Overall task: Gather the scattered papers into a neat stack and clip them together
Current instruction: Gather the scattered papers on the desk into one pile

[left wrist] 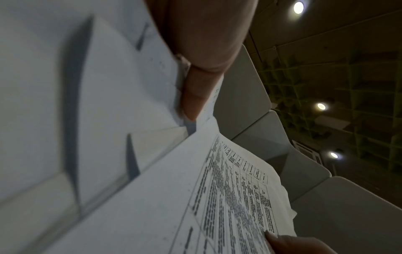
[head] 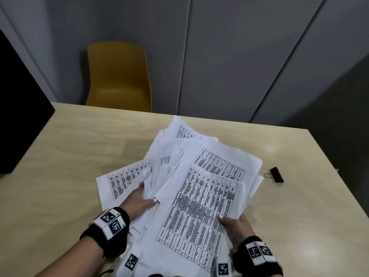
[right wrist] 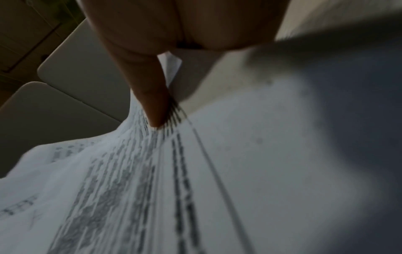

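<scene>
A loose, fanned pile of white papers [head: 199, 186] printed with tables lies between my hands over the wooden table [head: 79, 146]. My left hand [head: 139, 200] grips the pile's left side, thumb on top and fingers hidden among the sheets. My right hand [head: 233, 222] pinches the pile's right edge, thumb on the top sheet. The left wrist view shows a thumb [left wrist: 195, 96] against the papers [left wrist: 152, 197], and the right wrist view shows a thumb [right wrist: 152, 103] on the printed sheet [right wrist: 130, 180]. A black binder clip [head: 276, 174] lies on the table right of the pile, untouched.
A mustard-yellow chair [head: 117, 76] stands behind the table's far edge. A black object [head: 18, 116] sits at the table's left. Grey wall panels [head: 239, 56] rise behind. Bare tabletop shows left of the pile and around the clip.
</scene>
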`<state>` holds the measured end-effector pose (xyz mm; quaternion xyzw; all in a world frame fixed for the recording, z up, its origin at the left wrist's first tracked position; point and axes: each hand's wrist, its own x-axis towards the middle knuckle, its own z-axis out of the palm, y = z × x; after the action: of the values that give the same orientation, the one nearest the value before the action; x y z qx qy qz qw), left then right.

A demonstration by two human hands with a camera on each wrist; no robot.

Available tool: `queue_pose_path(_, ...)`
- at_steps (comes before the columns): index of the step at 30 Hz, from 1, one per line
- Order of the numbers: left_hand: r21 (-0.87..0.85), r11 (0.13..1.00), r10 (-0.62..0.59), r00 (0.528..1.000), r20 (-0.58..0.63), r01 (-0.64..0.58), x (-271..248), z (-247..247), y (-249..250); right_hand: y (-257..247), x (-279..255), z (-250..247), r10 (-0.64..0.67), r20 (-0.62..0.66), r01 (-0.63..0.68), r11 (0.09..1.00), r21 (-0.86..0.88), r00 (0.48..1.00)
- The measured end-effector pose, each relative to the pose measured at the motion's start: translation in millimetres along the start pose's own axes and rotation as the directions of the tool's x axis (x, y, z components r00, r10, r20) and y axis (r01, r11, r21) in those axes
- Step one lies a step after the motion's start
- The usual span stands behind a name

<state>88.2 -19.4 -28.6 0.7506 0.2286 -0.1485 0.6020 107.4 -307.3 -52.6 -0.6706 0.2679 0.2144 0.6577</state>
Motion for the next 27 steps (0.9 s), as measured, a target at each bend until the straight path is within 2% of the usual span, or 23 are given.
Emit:
queue_pose_path(4, 0.199, 0.980, 0.051, 0.994, -0.094, -0.032, 8, -6, -10, 9, 3, -6, 0.009, -0.029, -0.009, 1.000, -0.013, 1.000)
queue_pose_path(6, 0.238, 0.971, 0.087, 0.966, -0.243, -0.028, 12, -14, -16, 11, 3, -9, 0.013, -0.023, -0.013, 1.000, 0.002, 1.000)
queue_pose_path(7, 0.271, 0.963, 0.112, 0.933, -0.343, -0.016, 15, -22, -19, 11, 2, -9, 0.019, -0.019, -0.018, 1.000, 0.016, 1.000)
queue_pose_path(9, 0.442, 0.891, 0.141, 0.861, -0.488, 0.105, 22, -40, -22, 10, 1, -11, 0.023, 0.000, -0.023, 0.999, 0.043, 1.000)
queue_pose_path(11, 0.548, 0.784, 0.049, 0.850, -0.524, 0.292, 23, -57, -25, 9, 0, -10, 0.023, 0.018, -0.024, 0.997, 0.077, 1.000)
queue_pose_path(13, 0.556, 0.743, -0.043, 0.855, -0.517, 0.373, 23, -65, -27, 9, -1, -9, 0.007, 0.025, -0.009, 0.995, 0.100, 1.000)
queue_pose_path(17, 0.458, 0.825, -0.098, 0.883, -0.459, 0.330, 31, -63, -18, 9, -2, -8, 0.015, 0.030, -0.019, 0.990, 0.140, 0.999)
queue_pose_path(19, 0.364, 0.881, -0.110, 0.881, -0.461, 0.300, 32, -58, -11, 9, -2, -8, 0.020, 0.027, -0.024, 0.989, 0.145, 0.999)
queue_pose_path(21, 0.267, 0.939, -0.064, 0.875, -0.480, 0.215, 31, -52, -4, 10, -1, -9, 0.023, 0.027, -0.027, 0.989, 0.147, 0.999)
queue_pose_path(23, 0.213, 0.974, 0.043, 0.870, -0.491, 0.071, 33, -45, 0, 12, 3, -11, 0.031, 0.023, -0.034, 0.991, 0.129, 0.999)
queue_pose_path(25, 0.245, 0.969, 0.144, 0.880, -0.452, -0.033, 37, -43, 4, 12, 5, -12, 0.031, 0.009, -0.031, 0.992, 0.125, 0.999)
queue_pose_path(27, 0.292, 0.955, 0.169, 0.908, -0.382, -0.055, 44, -44, 8, 10, 6, -13, 0.026, 0.006, -0.027, 0.991, 0.128, 1.000)
